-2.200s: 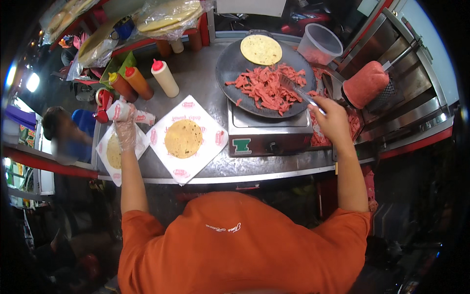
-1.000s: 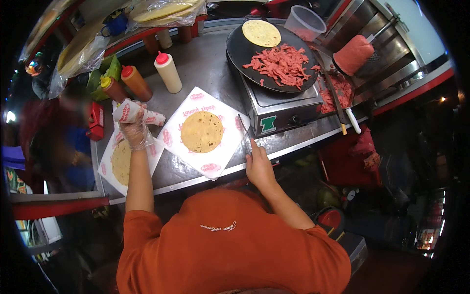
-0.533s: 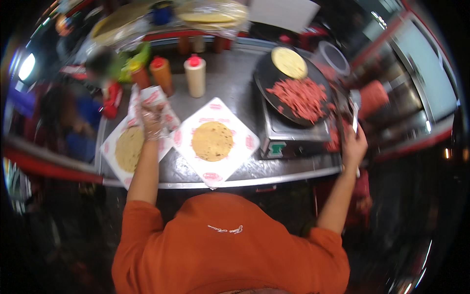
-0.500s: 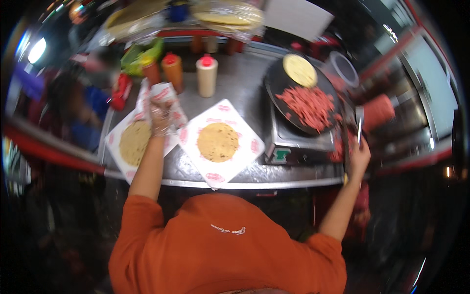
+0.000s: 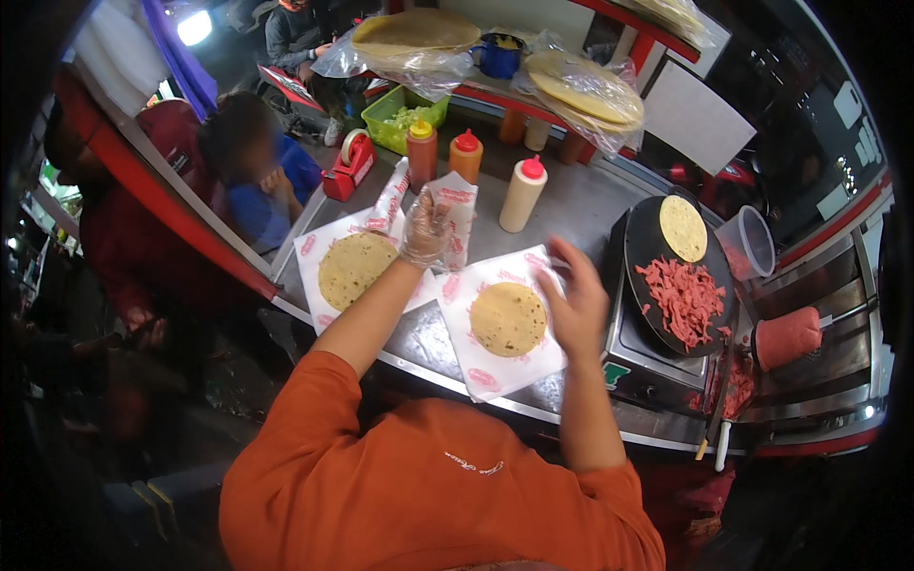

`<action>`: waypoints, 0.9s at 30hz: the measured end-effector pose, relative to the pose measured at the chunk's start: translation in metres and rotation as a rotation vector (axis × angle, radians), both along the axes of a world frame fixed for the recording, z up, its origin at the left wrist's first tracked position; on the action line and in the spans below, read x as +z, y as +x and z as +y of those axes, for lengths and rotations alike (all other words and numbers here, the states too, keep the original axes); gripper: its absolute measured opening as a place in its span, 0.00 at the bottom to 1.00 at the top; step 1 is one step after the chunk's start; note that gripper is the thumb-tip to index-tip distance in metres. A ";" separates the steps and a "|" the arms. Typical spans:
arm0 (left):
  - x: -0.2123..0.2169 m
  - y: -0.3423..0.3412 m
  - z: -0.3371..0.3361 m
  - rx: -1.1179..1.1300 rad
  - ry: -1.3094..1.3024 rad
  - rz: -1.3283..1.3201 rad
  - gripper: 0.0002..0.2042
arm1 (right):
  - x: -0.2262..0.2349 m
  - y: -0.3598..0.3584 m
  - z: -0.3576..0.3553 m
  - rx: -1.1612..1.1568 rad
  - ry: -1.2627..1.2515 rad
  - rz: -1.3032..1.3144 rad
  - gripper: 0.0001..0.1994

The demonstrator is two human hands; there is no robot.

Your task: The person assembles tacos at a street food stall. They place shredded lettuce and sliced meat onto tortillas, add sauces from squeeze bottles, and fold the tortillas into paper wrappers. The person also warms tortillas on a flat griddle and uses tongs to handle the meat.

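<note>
My left hand [image 5: 427, 228], in a clear plastic glove, is closed round a printed white paper wrapper [image 5: 459, 217]. Beside it lies a paper-wrapped roll [image 5: 389, 198], at the edge of a sheet with a flat tortilla [image 5: 354, 270]. My bare right hand [image 5: 579, 300] is over the right edge of a second paper sheet [image 5: 487, 372], its fingers apart and holding nothing. A tortilla [image 5: 508, 320] rests in the middle of that sheet. What the wrapper contains is hidden.
A griddle [image 5: 657, 322] on a burner holds chopped reddish meat [image 5: 682, 299] and a tortilla [image 5: 684, 228]. Knives with yellow and white handles [image 5: 723, 445] lie to its right. Sauce bottles [image 5: 524, 195], a tape dispenser [image 5: 349, 166] and a green basket [image 5: 386, 135] stand behind. A person [image 5: 262, 205] is at left.
My right hand has let go of a utensil by the griddle and come left to the second sheet. My left hand still grips the wrapper. The view has turned.
</note>
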State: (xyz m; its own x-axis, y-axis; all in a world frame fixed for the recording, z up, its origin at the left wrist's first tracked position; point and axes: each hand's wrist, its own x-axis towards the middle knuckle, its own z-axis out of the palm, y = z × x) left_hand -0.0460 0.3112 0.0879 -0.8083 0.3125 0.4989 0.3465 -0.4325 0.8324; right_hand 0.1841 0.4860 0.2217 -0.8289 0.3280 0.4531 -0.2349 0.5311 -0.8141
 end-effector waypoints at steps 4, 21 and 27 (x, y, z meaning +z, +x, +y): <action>-0.009 -0.019 0.009 -0.260 0.232 -0.317 0.20 | -0.028 -0.110 -0.045 -0.004 0.012 -0.049 0.19; 0.000 -0.037 -0.004 -0.320 0.077 -0.206 0.18 | -0.023 -0.166 -0.019 0.296 0.031 -0.038 0.14; 0.035 -0.009 -0.015 -0.150 -0.093 0.076 0.28 | 0.016 -0.151 -0.016 0.561 -0.003 0.030 0.13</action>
